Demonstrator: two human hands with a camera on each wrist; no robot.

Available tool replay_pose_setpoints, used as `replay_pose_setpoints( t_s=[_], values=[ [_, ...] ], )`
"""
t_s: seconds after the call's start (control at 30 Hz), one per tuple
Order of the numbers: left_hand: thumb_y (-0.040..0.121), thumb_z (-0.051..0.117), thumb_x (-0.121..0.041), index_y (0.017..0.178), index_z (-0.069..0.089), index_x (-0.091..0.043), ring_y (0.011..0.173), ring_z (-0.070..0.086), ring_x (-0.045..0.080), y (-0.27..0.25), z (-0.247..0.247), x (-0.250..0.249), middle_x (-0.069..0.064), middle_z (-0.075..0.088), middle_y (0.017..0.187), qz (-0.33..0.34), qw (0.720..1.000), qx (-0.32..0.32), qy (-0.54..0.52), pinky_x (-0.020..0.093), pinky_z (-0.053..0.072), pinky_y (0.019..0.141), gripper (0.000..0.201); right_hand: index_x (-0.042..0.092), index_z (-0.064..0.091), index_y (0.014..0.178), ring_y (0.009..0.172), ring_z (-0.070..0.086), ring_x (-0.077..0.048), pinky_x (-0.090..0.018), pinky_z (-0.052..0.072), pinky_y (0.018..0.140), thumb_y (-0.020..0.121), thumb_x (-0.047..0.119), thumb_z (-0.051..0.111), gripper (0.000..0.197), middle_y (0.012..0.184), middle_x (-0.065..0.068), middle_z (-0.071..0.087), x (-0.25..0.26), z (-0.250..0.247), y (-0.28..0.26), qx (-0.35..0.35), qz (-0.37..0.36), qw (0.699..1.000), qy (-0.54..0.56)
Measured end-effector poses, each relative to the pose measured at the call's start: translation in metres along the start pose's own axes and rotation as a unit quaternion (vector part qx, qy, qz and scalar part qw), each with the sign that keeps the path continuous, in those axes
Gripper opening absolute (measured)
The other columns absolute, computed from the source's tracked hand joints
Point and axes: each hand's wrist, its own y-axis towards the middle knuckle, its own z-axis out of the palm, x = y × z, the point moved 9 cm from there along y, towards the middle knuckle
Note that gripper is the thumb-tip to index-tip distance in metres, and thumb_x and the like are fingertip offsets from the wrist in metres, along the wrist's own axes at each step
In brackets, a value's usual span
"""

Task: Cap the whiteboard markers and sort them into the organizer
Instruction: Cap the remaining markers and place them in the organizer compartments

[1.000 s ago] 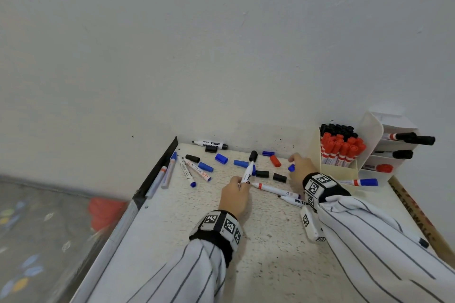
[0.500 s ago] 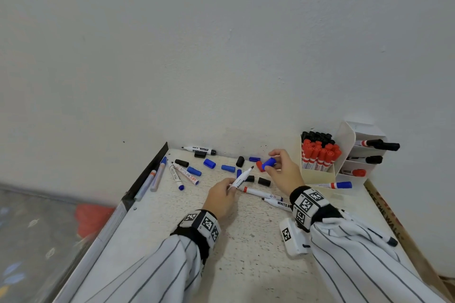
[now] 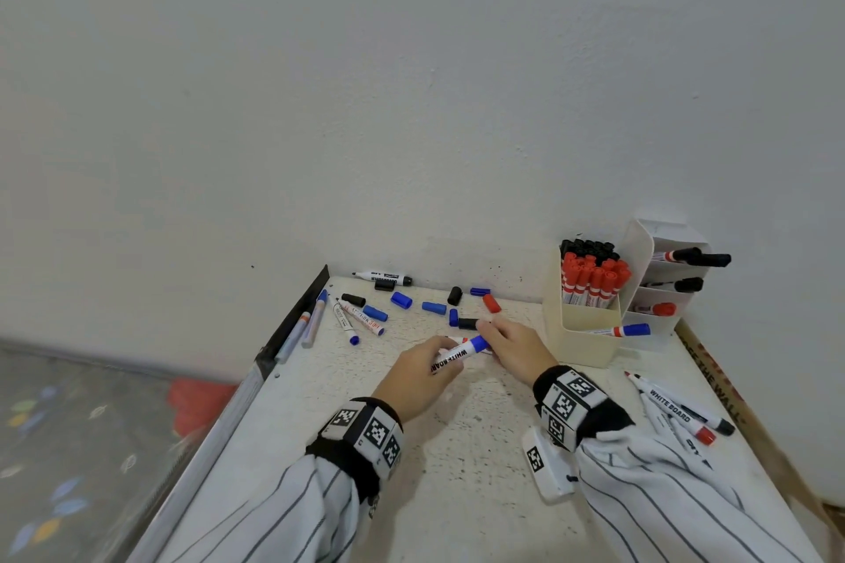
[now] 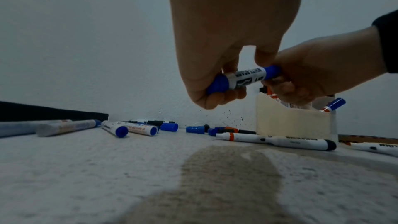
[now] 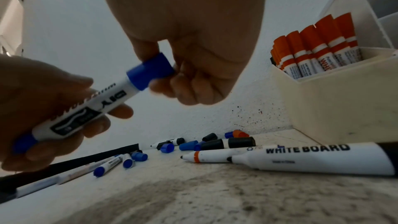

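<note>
A blue whiteboard marker (image 3: pixel 459 351) is held above the table between both hands. My left hand (image 3: pixel 418 375) grips its white barrel (image 4: pixel 247 77), fingers curled round it. My right hand (image 3: pixel 514 345) pinches the blue cap (image 5: pixel 150 72), which sits on the marker's tip end. The cream organizer (image 3: pixel 590 334) stands at the back right, its front bin packed with red-capped and black-capped markers (image 3: pixel 592 279). Its white side shelves (image 3: pixel 663 283) hold black and red markers, and one blue-capped marker (image 3: pixel 626 330) lies at its base.
Loose blue, black and red caps (image 3: pixel 433 307) and uncapped markers (image 3: pixel 354 320) lie scattered at the back of the speckled table (image 3: pixel 457 471). Two uncapped markers (image 5: pixel 226 156) lie under my hands. More markers (image 3: pixel 681 414) lie at the right. A black rail (image 3: pixel 292 320) edges the left side.
My right hand brought the blue cap from the back of the table onto the marker in my left hand. Both hands came together and lowered slightly. The head view has tilted.
</note>
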Motion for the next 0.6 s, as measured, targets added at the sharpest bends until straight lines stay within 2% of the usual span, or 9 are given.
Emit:
replay_pose_setpoints(
  t_s=[0.17,0.27,0.37,0.43,0.5,0.53,0.6],
  values=[
    [0.096,0.046,-0.03,0.124,0.052,-0.02,0.079,0.051,0.01,-0.014,-0.005,-0.009,-0.004,0.057,0.095,0.003,0.997,-0.024,0.074,0.023,0.042,0.072,0.03,0.02,0.044,0.075,0.048,0.03,-0.01,-0.022,0.025,0.047,0.097,0.02,0.037,0.023,0.061,0.001,0.036,0.006,0.011,-0.012,0.021,0.018,0.993,0.112],
    [0.096,0.044,-0.033,0.127,0.05,-0.024,0.089,0.055,0.013,-0.022,-0.009,-0.016,-0.001,0.06,0.103,0.01,0.991,-0.038,0.128,0.028,0.047,0.078,0.033,0.019,0.042,0.073,0.049,0.028,-0.01,-0.023,0.024,0.048,0.098,0.023,0.036,0.026,0.06,0.0,0.035,0.009,0.012,-0.02,0.001,0.022,0.988,0.151],
    [0.097,0.04,-0.038,0.121,0.054,-0.025,0.076,0.053,0.012,-0.028,-0.011,-0.022,-0.005,0.059,0.086,0.025,0.983,-0.043,0.176,0.027,0.045,0.067,0.03,0.019,0.041,0.072,0.046,0.029,-0.009,-0.021,0.026,0.045,0.097,0.029,0.04,0.028,0.059,0.001,0.036,0.013,0.012,-0.028,-0.028,0.013,0.985,0.171],
    [0.097,0.039,-0.038,0.112,0.058,-0.021,0.064,0.046,0.009,-0.03,-0.011,-0.023,-0.007,0.052,0.072,0.019,0.992,-0.015,0.122,0.024,0.039,0.06,0.03,0.018,0.041,0.073,0.043,0.03,-0.007,-0.017,0.027,0.042,0.097,0.027,0.041,0.026,0.058,0.001,0.037,0.018,0.012,-0.033,-0.033,-0.005,0.982,0.185],
    [0.097,0.04,-0.036,0.105,0.062,-0.016,0.058,0.042,0.007,-0.033,-0.012,-0.025,-0.007,0.047,0.065,0.006,0.998,0.006,0.061,0.024,0.034,0.058,0.031,0.016,0.041,0.074,0.041,0.03,-0.004,-0.015,0.026,0.04,0.097,0.025,0.041,0.025,0.057,0.002,0.036,0.021,0.01,-0.037,-0.034,-0.021,0.98,0.197],
    [0.097,0.04,-0.037,0.104,0.062,-0.015,0.057,0.041,0.006,-0.034,-0.015,-0.028,-0.008,0.046,0.064,0.013,0.997,0.002,0.073,0.023,0.033,0.056,0.032,0.016,0.041,0.074,0.038,0.03,-0.002,-0.014,0.026,0.038,0.097,0.024,0.041,0.024,0.057,0.001,0.036,0.021,0.01,-0.038,-0.034,-0.023,0.979,0.2],
    [0.097,0.038,-0.04,0.106,0.06,-0.019,0.056,0.04,0.006,-0.037,-0.021,-0.036,-0.01,0.045,0.062,0.043,0.985,-0.03,0.166,0.021,0.031,0.051,0.031,0.017,0.04,0.074,0.033,0.03,-0.002,-0.014,0.024,0.037,0.097,0.023,0.04,0.024,0.059,0.0,0.035,0.017,0.011,-0.037,-0.035,-0.006,0.979,0.2]
  ],
)
